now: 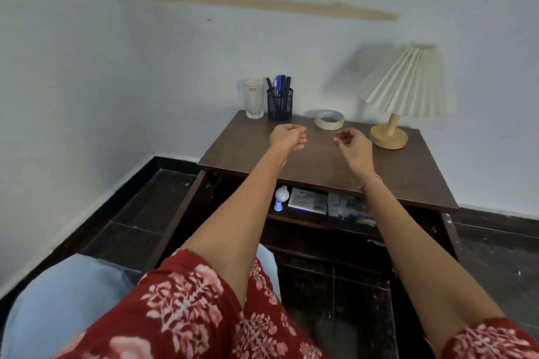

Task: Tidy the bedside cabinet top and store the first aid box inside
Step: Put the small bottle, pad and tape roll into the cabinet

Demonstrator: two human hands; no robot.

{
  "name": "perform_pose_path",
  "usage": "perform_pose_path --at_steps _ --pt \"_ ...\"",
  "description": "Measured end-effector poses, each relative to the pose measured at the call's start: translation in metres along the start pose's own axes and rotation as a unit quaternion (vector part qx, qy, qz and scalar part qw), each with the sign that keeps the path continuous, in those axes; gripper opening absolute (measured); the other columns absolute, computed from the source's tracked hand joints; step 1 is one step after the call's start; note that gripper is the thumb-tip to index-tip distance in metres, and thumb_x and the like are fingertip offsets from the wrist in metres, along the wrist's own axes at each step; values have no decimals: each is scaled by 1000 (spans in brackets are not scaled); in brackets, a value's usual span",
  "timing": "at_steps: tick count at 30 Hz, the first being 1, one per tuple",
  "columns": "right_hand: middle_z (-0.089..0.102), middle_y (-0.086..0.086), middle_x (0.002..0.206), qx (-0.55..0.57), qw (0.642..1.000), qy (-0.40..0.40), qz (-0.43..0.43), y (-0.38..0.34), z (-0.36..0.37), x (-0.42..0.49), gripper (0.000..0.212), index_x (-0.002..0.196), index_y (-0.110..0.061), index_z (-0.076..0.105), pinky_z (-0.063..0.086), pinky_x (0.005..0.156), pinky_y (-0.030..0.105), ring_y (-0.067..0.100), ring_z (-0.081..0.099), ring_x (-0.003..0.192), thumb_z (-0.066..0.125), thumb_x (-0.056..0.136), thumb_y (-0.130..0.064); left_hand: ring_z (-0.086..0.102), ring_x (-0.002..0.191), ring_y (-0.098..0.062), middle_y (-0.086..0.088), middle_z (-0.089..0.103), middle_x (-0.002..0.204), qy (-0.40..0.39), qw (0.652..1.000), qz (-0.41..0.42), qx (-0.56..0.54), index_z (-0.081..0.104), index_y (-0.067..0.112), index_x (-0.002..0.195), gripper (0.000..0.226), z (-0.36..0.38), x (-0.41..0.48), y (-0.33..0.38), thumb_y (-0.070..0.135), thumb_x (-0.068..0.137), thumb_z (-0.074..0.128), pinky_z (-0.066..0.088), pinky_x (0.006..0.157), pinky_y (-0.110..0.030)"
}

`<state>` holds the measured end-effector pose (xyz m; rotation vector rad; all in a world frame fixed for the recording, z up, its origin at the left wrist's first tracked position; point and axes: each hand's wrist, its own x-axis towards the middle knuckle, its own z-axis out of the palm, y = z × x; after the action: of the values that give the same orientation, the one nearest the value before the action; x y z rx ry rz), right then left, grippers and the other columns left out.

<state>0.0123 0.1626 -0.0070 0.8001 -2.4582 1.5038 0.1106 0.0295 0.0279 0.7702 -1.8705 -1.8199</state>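
The dark brown bedside cabinet top (pixel 326 160) carries a drinking glass (pixel 253 98), a black mesh pen holder (pixel 280 102), a roll of masking tape (pixel 329 119) and a lamp (pixel 399 96). My left hand (pixel 287 137) hovers over the top with fingers curled, holding nothing. My right hand (pixel 353 141) hovers beside it, fingers loosely bent and apart, empty. Below the top, an open drawer (pixel 320 220) holds a small white bottle (pixel 281 197), a flat white box with printed text (pixel 309 200) and blister packs (pixel 347 205).
The cabinet stands against a white wall, near the room corner at left. The floor is dark tile. The open drawer juts toward me, its side rail (pixel 180 213) at left. My knee in light blue fabric (pixel 64 294) is at lower left.
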Motion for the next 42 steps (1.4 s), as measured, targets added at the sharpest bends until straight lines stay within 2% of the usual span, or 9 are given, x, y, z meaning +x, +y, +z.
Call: perform_pose_path --at_steps 7,10,14,18,22,31,36,38,42 --pt "64 16 119 -21 998 -43 44 23 31 77 36 122 0 59 41 96 28 27 61 108 58 89 -13 56 99 -18 -6 59 103 -1 1000 -29 13 62 10 101 17 20 81 -9 24 94 55 50 95 -34" --pt "64 16 119 -24 995 -55 80 49 39 99 36 122 -1 58 40 96 28 29 60 111 56 88 -11 52 97 -17 -2 56 105 -20 998 -53 21 50 3 130 46 41 107 -22 32 95 52 47 92 -34" --pt "60 22 122 -16 991 -55 121 76 55 129 38 124 6 51 39 92 30 34 56 113 52 89 -8 48 80 -8 -1 51 101 -39 996 -76 -4 41 4 138 54 60 138 -28 38 97 45 41 81 -30" --pt "47 17 140 19 986 -62 153 93 75 152 53 142 1 33 32 109 30 28 44 131 42 90 -3 40 131 -20 -9 36 147 -52 993 -86 -67 34 9 143 56 68 170 -34 41 98 41 40 97 -30" --pt "47 15 142 59 984 -47 161 104 89 169 53 141 1 35 31 112 27 24 44 132 39 89 3 50 122 -20 -11 47 139 -16 992 -70 -106 44 6 136 47 74 198 -43 35 100 39 48 92 -30" --pt "48 10 142 39 985 -27 164 118 97 173 55 142 -6 40 30 114 27 19 43 134 39 88 4 57 111 -18 -7 53 130 13 995 -92 -33 50 8 131 39 86 214 -52 28 98 44 58 77 -28" --pt "61 16 125 94 978 1 188 124 94 172 33 123 2 57 43 105 33 26 59 116 40 97 -9 60 96 -16 -5 59 104 34 995 -82 -44 52 9 128 34 83 206 -58 23 98 46 56 78 -27" --pt "68 16 111 90 981 16 169 122 94 164 30 113 1 65 48 99 33 27 66 104 46 97 -18 61 100 -17 -7 60 113 47 995 -76 -44 54 10 127 33 78 203 -63 21 97 48 56 81 -27" --pt "68 11 117 129 980 49 146 114 89 146 34 119 -5 64 46 101 30 19 63 109 58 92 -26 63 101 -18 -9 63 113 67 993 -66 -70 61 8 121 29 68 196 -66 17 93 57 57 76 -28"
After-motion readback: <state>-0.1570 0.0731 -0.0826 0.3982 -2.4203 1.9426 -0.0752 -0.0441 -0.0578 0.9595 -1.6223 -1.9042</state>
